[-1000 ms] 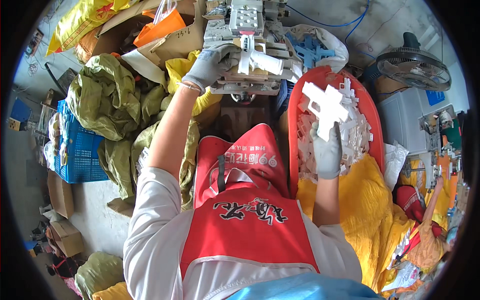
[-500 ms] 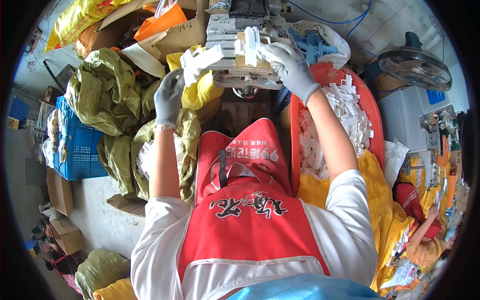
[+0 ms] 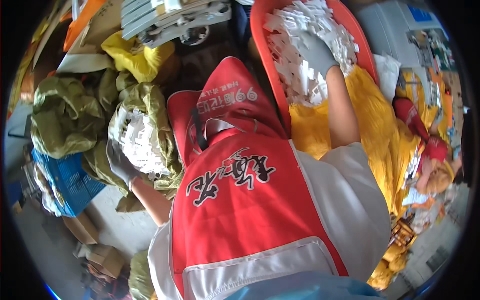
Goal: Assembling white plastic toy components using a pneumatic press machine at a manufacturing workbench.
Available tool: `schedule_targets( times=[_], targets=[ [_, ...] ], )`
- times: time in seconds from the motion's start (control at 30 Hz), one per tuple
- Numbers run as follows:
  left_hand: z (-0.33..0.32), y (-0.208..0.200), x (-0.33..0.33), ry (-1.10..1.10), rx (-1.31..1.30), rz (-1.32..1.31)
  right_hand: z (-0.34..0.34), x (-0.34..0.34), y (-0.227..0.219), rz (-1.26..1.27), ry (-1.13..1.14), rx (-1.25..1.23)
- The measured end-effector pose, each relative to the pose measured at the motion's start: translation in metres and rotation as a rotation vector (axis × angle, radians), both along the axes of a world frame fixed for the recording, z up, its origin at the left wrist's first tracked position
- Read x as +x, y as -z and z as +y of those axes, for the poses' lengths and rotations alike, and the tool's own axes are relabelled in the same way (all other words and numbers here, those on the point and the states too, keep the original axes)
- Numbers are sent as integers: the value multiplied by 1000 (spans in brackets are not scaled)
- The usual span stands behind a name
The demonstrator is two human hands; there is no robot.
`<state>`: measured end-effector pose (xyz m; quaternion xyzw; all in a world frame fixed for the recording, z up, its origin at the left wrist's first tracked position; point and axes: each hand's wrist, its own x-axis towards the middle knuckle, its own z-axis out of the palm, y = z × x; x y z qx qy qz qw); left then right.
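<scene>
My left hand (image 3: pixel 120 162), in a grey glove, is at the left edge of an olive-green sack (image 3: pixel 172 127). White plastic pieces (image 3: pixel 139 142) fill the sack's mouth; the hand's fingers look stretched out, with nothing seen in them. To the right, my gloved right hand (image 3: pixel 316 52) reaches into a red tub (image 3: pixel 370 52) heaped with white plastic pistol-shaped pieces (image 3: pixel 312 17). Its fingertips are blurred among the pieces, so whether they grip one cannot be told. Ahead stands a grey metal machine (image 3: pixel 175 19) with a white piece (image 3: pixel 172 5) on its top, cut off by the frame.
A yellow sack (image 3: pixel 142 57) lies left of the machine. Beyond the green sacking stands a blue plastic crate (image 3: pixel 75 182), with cardboard boxes (image 3: pixel 105 260) behind it. Yellow sacking (image 3: pixel 370 115) hangs over the tub's near end. Another person (image 3: pixel 435 165) sits at far right.
Both hands have left the machine. My left hand has come down to the green sack and no longer shows its white piece; my right hand has moved into the red tub. The view has turned.
</scene>
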<state>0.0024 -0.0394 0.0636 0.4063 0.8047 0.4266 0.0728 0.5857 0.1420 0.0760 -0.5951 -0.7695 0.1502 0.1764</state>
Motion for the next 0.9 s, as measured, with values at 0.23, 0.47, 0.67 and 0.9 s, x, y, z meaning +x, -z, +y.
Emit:
schedule_targets(
  times=[0.23,0.47,0.67,0.9],
  targets=[
    [4,23,-3,49,-109,82,-51,23,92,-391,3,-441],
    [52,-7,70,408,-78,108,-30,-32,107,-308,9,-277],
    [47,-32,85,287,-275,233,-36,30,123,-428,135,-442],
    [82,-13,116,584,185,93,-58,63,151,-822,47,-384]
  ],
)
